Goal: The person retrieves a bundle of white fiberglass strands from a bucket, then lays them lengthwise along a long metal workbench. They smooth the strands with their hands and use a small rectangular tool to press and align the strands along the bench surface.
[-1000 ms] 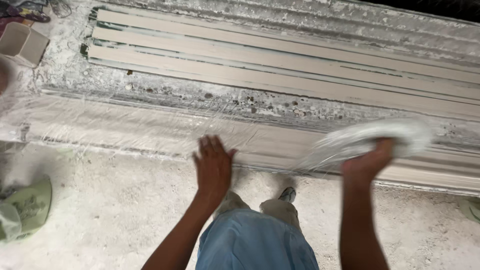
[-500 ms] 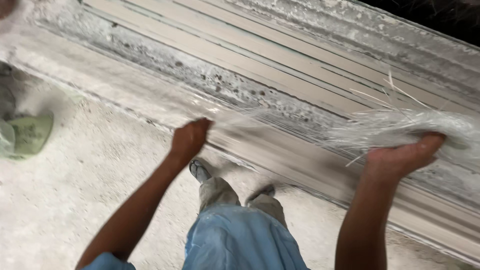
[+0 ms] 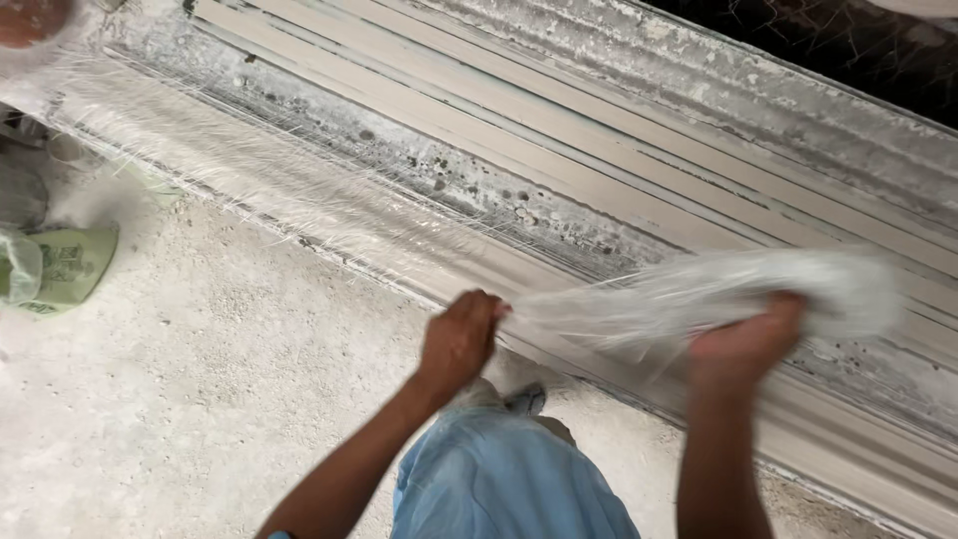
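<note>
A bundle of white glass-fibre strands [image 3: 699,294] is held stretched between both hands above the long grey moulded strip [image 3: 599,190]. The left hand [image 3: 461,337] is closed in a fist around one end of the bundle, and the right hand [image 3: 743,339] is curled under the thicker, blurred end. More fibre [image 3: 230,170] is spread flat along the mould's near edge. A green packet [image 3: 65,269] lies on the dusty concrete floor [image 3: 200,399] at far left.
</note>
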Action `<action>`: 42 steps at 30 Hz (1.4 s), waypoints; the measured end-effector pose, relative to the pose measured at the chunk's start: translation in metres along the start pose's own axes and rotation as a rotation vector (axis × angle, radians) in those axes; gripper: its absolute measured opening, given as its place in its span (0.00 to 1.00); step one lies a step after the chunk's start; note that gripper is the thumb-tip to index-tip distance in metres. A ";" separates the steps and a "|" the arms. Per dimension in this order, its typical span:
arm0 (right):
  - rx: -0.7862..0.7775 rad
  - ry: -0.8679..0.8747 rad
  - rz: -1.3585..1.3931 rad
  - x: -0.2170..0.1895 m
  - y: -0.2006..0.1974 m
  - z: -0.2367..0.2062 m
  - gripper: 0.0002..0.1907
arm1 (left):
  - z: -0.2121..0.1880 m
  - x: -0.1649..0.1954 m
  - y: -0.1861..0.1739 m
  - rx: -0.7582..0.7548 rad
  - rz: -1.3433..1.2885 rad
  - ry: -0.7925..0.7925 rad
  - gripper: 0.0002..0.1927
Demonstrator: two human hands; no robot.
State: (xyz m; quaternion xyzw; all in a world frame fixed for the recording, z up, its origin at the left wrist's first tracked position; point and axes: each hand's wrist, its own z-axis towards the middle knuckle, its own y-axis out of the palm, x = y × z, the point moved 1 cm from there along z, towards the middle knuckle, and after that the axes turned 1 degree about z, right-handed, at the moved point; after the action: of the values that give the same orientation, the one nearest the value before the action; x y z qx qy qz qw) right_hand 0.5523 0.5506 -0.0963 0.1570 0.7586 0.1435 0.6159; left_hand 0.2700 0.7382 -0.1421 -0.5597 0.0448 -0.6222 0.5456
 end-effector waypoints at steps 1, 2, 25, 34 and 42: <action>-0.019 -0.075 0.043 -0.018 -0.004 0.015 0.16 | 0.002 -0.014 -0.012 0.008 0.100 0.050 0.06; -0.041 -0.147 0.087 -0.032 -0.007 0.027 0.15 | 0.009 -0.026 -0.021 0.005 0.142 -0.003 0.08; -0.135 -0.299 0.131 -0.039 -0.033 0.007 0.11 | 0.012 -0.031 -0.015 -0.074 0.691 -0.037 0.23; -0.180 -0.079 0.383 0.008 -0.025 -0.065 0.16 | -0.013 0.037 0.033 -0.269 -0.370 -0.087 0.10; 0.033 -0.326 0.190 -0.071 -0.102 0.009 0.18 | 0.010 -0.008 0.030 -0.088 0.811 0.018 0.26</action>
State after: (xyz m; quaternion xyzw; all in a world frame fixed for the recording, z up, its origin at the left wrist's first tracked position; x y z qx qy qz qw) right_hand 0.5689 0.4286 -0.0769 0.2592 0.6327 0.1611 0.7117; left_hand 0.2946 0.7372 -0.1638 -0.5142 0.2933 -0.3590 0.7216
